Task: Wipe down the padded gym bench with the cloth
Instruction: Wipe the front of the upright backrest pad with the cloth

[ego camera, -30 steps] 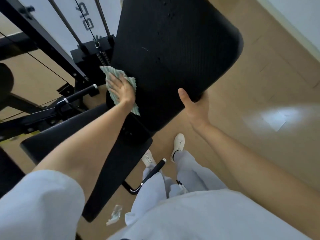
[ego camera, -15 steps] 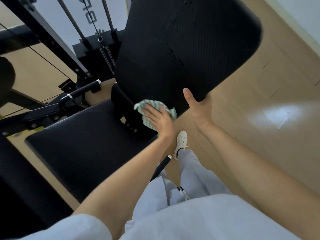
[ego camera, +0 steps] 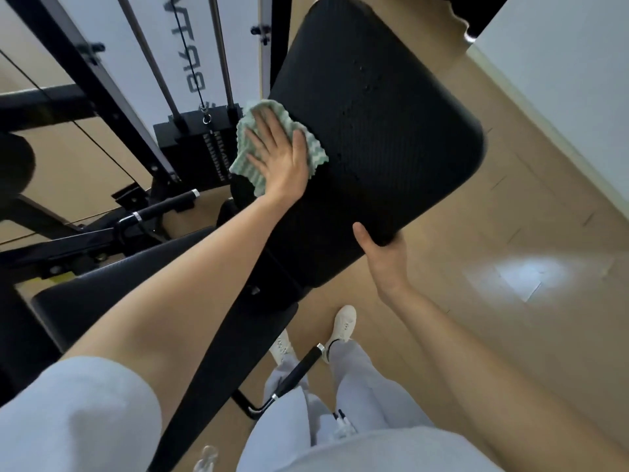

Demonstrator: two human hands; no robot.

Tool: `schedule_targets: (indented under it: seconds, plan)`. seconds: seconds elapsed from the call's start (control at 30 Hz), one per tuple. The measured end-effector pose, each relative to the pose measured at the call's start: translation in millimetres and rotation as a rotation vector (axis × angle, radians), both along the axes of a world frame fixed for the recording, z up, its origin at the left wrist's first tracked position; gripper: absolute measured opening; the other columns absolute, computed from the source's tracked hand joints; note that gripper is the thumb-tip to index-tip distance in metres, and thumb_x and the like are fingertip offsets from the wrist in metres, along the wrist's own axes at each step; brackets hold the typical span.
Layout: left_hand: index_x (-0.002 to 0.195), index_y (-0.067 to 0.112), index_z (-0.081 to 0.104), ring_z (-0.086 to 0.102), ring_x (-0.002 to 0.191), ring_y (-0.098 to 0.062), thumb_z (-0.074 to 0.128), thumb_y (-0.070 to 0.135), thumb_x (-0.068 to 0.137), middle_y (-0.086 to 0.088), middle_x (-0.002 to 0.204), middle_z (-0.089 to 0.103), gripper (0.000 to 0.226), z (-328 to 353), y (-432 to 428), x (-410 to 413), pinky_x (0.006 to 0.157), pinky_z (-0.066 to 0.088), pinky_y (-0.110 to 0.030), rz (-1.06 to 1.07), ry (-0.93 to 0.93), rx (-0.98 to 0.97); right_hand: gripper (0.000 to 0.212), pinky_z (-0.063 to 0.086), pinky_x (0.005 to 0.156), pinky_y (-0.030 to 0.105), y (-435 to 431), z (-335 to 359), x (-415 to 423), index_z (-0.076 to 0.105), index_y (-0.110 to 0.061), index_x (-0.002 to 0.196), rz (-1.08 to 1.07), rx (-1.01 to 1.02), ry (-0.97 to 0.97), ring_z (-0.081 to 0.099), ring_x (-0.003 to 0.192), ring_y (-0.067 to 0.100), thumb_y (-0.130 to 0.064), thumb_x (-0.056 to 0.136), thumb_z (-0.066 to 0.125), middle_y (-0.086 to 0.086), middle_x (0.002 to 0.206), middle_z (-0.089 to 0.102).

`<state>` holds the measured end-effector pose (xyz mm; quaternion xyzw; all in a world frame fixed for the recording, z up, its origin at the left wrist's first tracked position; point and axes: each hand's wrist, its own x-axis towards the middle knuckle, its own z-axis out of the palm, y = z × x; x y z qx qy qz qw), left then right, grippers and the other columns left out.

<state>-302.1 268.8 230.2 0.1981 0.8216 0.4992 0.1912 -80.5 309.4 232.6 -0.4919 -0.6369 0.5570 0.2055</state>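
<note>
The left hand (ego camera: 275,158), fingers spread flat, presses the cloth (ego camera: 316,150) on the bench (ego camera: 391,131) near its left edge. The right hand (ego camera: 384,257) clasps the bench's near corner, probably to steady it against the pushing.

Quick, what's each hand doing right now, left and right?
Left hand: open, pressing the cloth flat on the pad.
Right hand: gripping the pad's edge, thumb on its front face.
</note>
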Motion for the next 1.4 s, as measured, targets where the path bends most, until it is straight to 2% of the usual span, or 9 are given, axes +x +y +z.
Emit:
schedule_targets:
  seconds: [0.07, 0.3, 0.53, 0.73, 1.0, 1.17, 1.23, 1.33, 1.4]
  plan:
    - [0.161, 0.014, -0.015, -0.025, 0.155, -0.037, 0.017, 0.053, 0.103, -0.007, 0.170, -0.022, 0.077, 13.0, 7.2, -13.9, 0.118, -0.018, -0.066, -0.076, 0.085, -0.001, 0.070, 0.054, 0.091, 0.017, 0.5, 2.5, -0.4, 0.055, -0.017, 0.138, 0.006, -0.022, 0.005, 0.062, 0.117, 0.002, -0.041, 0.080, 0.083, -0.009, 0.131, 0.065]
    - [0.161, 0.010, -0.013, -0.016, 0.158, -0.027, 0.018, 0.046, 0.108, -0.010, 0.171, -0.016, 0.072, 49.8, 20.6, -52.9, 0.127, -0.009, -0.056, -0.298, 0.392, -0.057, 0.080, 0.055, 0.102, 0.042, 10.4, 8.0, 8.5, 0.053, -0.026, 0.139, 0.126, -0.102, -0.007, 0.063, 0.122, 0.011, -0.056, 0.072, 0.084, -0.012, 0.133, 0.066]
    - [0.162, 0.010, -0.009, -0.015, 0.158, -0.034, 0.020, 0.041, 0.109, -0.016, 0.171, -0.014, 0.068, 70.0, 34.6, -60.7, 0.126, -0.009, -0.058, -0.372, 0.604, -0.048, 0.053, 0.057, 0.098, 0.043, 39.2, 74.0, 11.3, 0.053, -0.027, 0.136, 0.042, 0.001, 0.246, 0.062, 0.124, 0.015, -0.045, 0.090, 0.071, -0.009, 0.133, 0.065]
    - [0.163, 0.006, 0.001, -0.011, 0.155, -0.047, 0.025, 0.038, 0.109, -0.022, 0.170, -0.006, 0.067, 85.9, 54.1, -30.4, 0.122, -0.010, -0.067, -0.341, 0.747, 0.000, 0.037, 0.051, 0.101, 0.058, 70.9, 118.0, -3.8, 0.061, -0.011, 0.121, -0.109, 0.155, 0.349, 0.065, 0.107, 0.011, -0.040, 0.098, 0.059, -0.011, 0.108, 0.068]
    - [0.158, -0.007, 0.004, 0.003, 0.154, -0.052, 0.027, 0.041, 0.105, -0.035, 0.166, 0.003, 0.075, 81.3, 49.6, 48.7, 0.122, 0.002, -0.070, -0.447, 0.876, 0.022, 0.031, 0.051, 0.101, 0.058, 64.7, 123.1, -6.9, 0.065, -0.018, 0.113, -0.131, 0.086, 0.346, 0.066, 0.105, 0.011, -0.044, 0.095, 0.062, -0.010, 0.107, 0.070]
    - [0.156, -0.009, 0.009, 0.011, 0.155, -0.050, 0.020, 0.051, 0.104, -0.034, 0.165, 0.014, 0.080, 62.6, 28.3, 116.6, 0.124, 0.008, -0.066, -0.716, 1.004, 0.126, 0.049, 0.049, 0.101, 0.062, 64.7, 121.7, -4.3, 0.060, 0.000, 0.119, -0.122, 0.120, 0.384, 0.065, 0.111, 0.036, -0.043, 0.095, 0.063, 0.015, 0.114, 0.068]
    - [0.154, -0.013, 0.014, 0.008, 0.156, -0.046, 0.029, 0.043, 0.105, -0.039, 0.162, 0.013, 0.076, 60.2, 21.9, 116.7, 0.127, 0.007, -0.060, -0.754, 0.933, 0.241, 0.059, 0.049, 0.100, 0.059, 61.1, 121.1, -4.3, 0.055, -0.003, 0.129, -0.085, 0.229, 0.296, 0.062, 0.113, 0.029, -0.050, 0.094, 0.064, 0.013, 0.122, 0.062]
    - [0.144, -0.015, 0.021, -0.003, 0.155, -0.043, 0.049, 0.008, 0.098, -0.049, 0.156, 0.001, 0.058, 57.7, 17.3, 105.0, 0.128, 0.013, -0.052, -0.619, 0.638, 0.527, 0.074, 0.043, 0.111, 0.048, 59.9, 127.5, -5.5, 0.031, -0.003, 0.153, -0.009, 0.748, 0.062, 0.043, 0.134, 0.025, -0.031, 0.097, 0.068, 0.016, 0.146, 0.036]
    - [0.138, -0.007, 0.030, 0.008, 0.154, -0.052, 0.048, -0.011, 0.094, -0.047, 0.156, 0.006, 0.048, 56.1, 13.2, 102.9, 0.125, 0.024, -0.057, -0.509, 0.481, 0.596, 0.060, 0.038, 0.113, 0.048, 57.3, 140.7, -12.5, 0.044, 0.001, 0.146, 0.149, 1.133, 0.019, 0.042, 0.136, 0.029, -0.019, 0.096, 0.068, 0.018, 0.145, 0.044]
